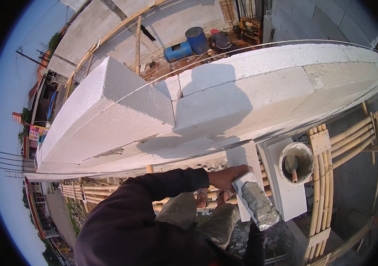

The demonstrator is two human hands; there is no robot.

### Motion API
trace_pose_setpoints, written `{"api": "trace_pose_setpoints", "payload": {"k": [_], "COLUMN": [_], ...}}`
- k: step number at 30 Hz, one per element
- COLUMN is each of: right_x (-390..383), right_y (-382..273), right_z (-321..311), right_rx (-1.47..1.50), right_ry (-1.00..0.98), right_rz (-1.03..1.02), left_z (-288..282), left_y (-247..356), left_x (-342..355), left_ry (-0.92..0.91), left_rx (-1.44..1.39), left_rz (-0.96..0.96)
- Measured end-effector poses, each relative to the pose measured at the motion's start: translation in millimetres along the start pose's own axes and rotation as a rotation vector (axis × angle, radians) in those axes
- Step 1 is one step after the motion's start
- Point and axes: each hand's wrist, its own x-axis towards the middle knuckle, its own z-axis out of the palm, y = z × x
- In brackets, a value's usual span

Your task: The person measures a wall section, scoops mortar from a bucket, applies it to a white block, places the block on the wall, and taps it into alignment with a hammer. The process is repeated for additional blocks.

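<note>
We see our left hand [225,177], its grip closed on a small white block piece [256,201] smeared with grey mortar, held below the block wall [242,97]. A mortar bucket [296,163] stands just right. Our right hand is hidden.

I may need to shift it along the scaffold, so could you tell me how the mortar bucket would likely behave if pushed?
The bucket looks partly full of grey mortar, so it is probably heavy. It stands on a block atop round bamboo poles, so it could tip. The trowel inside may shift.
</note>
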Motion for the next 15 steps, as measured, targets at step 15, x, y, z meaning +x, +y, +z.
{"api": "trace_pose_setpoints", "payload": {"k": [15], "right_x": [-280.6], "right_y": [-260.8], "right_z": [-91.1], "right_rx": [-0.075], "right_ry": [0.377], "right_rz": [-0.616], "left_z": [-59.9], "left_y": [434.6], "left_x": [-114.7], "left_ry": [0.451], "left_rx": [-0.415], "left_rz": [0.712]}}
